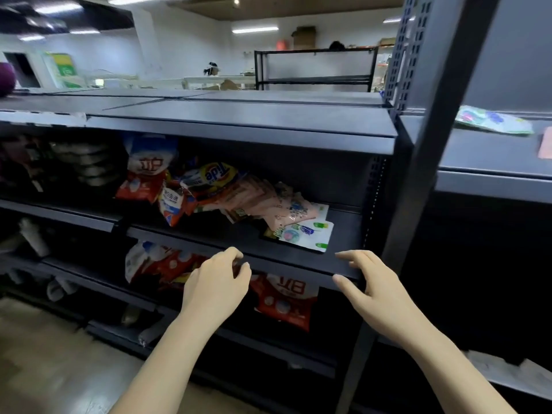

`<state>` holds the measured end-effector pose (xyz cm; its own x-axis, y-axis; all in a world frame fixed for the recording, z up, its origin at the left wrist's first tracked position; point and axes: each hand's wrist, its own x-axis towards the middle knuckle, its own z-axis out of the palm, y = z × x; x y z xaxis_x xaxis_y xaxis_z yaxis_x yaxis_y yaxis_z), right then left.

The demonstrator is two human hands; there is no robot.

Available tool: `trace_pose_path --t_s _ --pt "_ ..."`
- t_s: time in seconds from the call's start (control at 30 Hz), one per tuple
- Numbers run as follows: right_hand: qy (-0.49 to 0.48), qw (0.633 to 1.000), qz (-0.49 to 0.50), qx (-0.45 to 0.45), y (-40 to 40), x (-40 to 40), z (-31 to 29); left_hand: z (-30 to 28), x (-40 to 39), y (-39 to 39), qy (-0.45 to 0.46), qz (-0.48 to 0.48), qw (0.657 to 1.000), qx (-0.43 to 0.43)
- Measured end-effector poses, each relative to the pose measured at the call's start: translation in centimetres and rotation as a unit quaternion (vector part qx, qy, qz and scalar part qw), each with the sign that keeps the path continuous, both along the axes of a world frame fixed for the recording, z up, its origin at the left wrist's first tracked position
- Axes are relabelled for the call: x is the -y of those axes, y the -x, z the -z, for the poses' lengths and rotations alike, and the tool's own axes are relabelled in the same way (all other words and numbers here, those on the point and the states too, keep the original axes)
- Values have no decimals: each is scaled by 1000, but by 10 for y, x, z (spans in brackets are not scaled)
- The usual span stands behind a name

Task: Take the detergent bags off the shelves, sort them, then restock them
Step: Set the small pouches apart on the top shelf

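Both hands, left hand (216,280) and right hand (369,283), hover empty at the middle shelf (298,259) edge, detergent bags (215,189) at 11 o'clock untouched, so barely started.

Bare shelf (343,231) right of the bag pile (239,198); upright post (418,174) bounds it.

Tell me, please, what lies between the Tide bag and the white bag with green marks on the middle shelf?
A slumped row of pink bags fills that stretch between the Tide bag and the white bag, as the head view shows.

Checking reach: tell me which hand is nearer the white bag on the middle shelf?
Right hand, at the shelf edge just below-right of the white bag. Left hand is farther, lower left.
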<state>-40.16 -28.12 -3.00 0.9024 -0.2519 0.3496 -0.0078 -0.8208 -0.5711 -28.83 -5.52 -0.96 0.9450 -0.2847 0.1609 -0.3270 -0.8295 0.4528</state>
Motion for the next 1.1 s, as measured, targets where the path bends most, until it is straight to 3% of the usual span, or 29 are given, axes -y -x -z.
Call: trace_pose_path --t_s 0.37,0.67,1.1 --pt "-32 998 -31 -35 -141 -27 3 -1 -44 -137 -29 -50 998 -18" --pt "-24 995 -49 -79 -218 -47 -1 20 -83 -214 0 -93 994 -61" --pt "-69 991 37 -111 -326 -131 4 23 -156 -362 9 -69 996 -56"
